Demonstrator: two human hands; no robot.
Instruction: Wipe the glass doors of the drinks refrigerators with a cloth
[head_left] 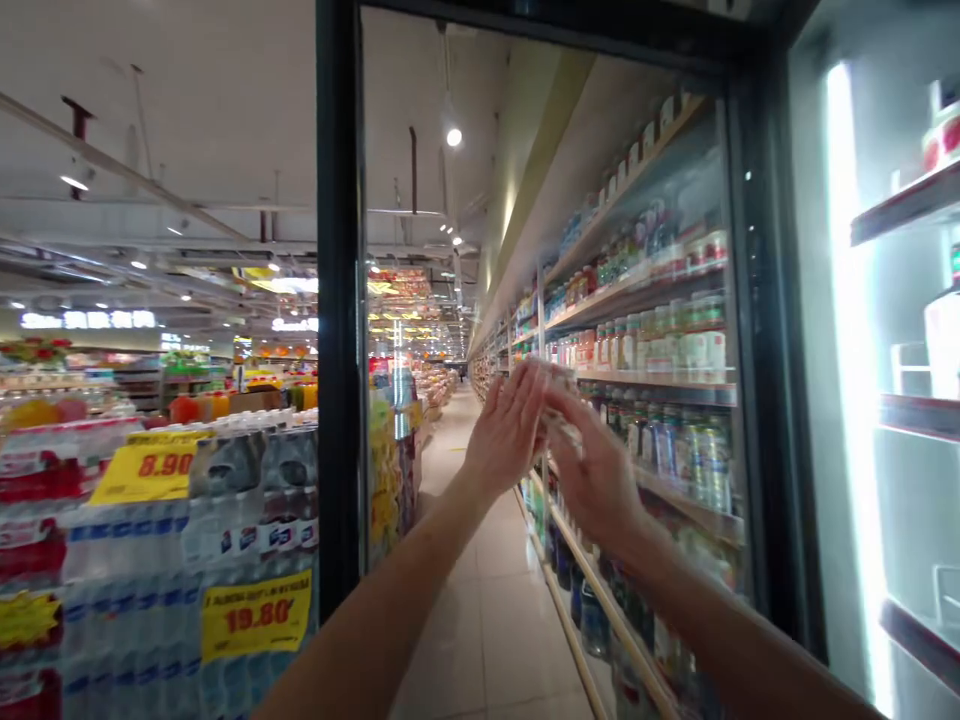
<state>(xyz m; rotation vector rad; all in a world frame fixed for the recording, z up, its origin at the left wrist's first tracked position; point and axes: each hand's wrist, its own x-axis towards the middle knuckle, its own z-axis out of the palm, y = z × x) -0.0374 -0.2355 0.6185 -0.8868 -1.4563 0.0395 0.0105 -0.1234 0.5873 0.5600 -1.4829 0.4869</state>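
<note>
A black-framed glass door is seen upright ahead of the person, its left edge set against the shop floor and its right edge beside a lit cabinet. Both hands are raised midway between the pane's side edges; whether the glass is touched cannot be told. The left hand is held flat, its fingers straight and close together. The right hand is partly bent, its fingers angled toward the left; whether anything is gripped by it cannot be told. A pale patch at the fingertips is too blurred to be identified.

Toward the pane's right edge, shelves are seen lined with bottles and jars; a tiled aisle is seen toward its left edge. Within the cabinet, a bright light strip is mounted upright near the door frame.

Outside the door's left edge, packs of bottles are stacked. A yellow sign marked 8.90 is placed at the stack's top edge, and another, marked 19.80, near its lower right corner. Ceiling lamps are hung above.
</note>
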